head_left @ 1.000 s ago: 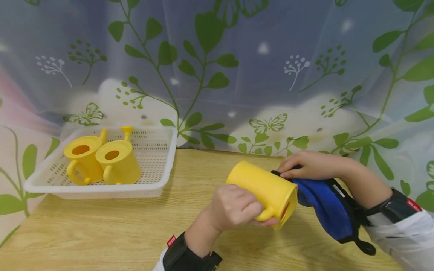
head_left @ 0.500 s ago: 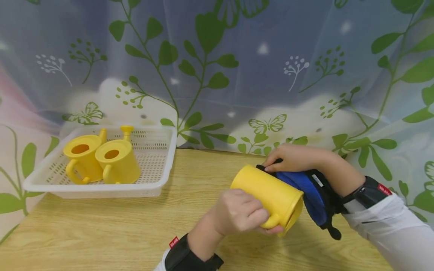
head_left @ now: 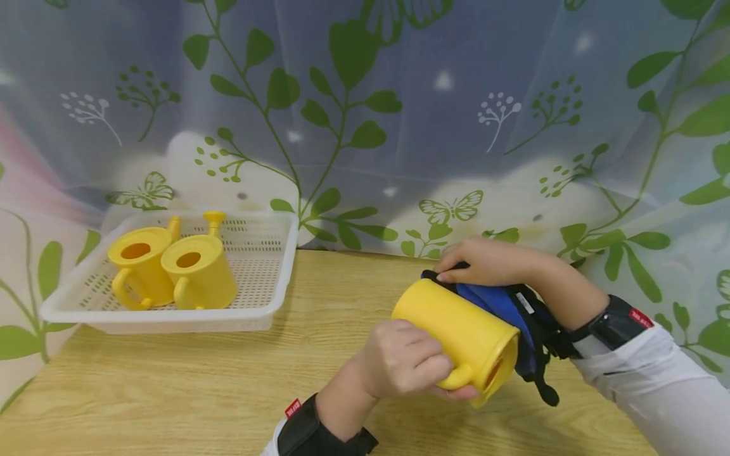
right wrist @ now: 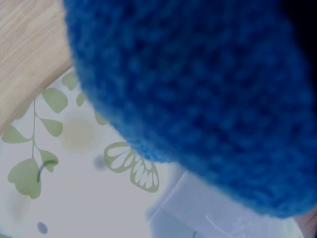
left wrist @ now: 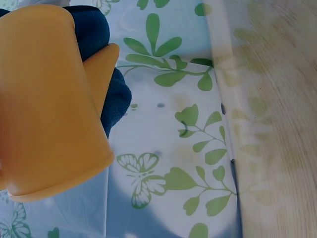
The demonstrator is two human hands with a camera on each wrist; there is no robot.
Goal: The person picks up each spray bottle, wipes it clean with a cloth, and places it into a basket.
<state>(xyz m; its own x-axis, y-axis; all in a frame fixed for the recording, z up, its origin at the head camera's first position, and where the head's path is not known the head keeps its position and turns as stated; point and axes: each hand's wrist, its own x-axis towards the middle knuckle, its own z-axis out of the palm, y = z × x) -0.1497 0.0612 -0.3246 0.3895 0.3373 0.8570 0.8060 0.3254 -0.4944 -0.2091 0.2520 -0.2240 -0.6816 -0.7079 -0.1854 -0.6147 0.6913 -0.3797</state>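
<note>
My left hand (head_left: 399,358) grips a yellow toy watering can (head_left: 456,323) by its handle, tilted on its side with the opening toward the lower right. On the can's far side, my right hand (head_left: 485,261) pinches a fuzzy blue cleaning cloth (head_left: 489,299) with black trim and a black loop hanging down. The cloth lies along the can's upper side. In the left wrist view the can (left wrist: 49,104) shows its short spout, with the blue cloth (left wrist: 116,99) behind it. Blue pile of the cloth (right wrist: 198,89) fills most of the right wrist view; the right fingers are hidden there.
A white plastic basket (head_left: 182,321) stands at the back left of the wooden table (head_left: 188,386). Two more yellow watering cans, one on the left (head_left: 149,272) and one on the right (head_left: 210,278), stand in it. A leaf-patterned curtain (head_left: 445,145) hangs behind.
The right hand has moved left and slightly up with the cloth, along the can's far side. The left hand has shifted the can a little right and down.
</note>
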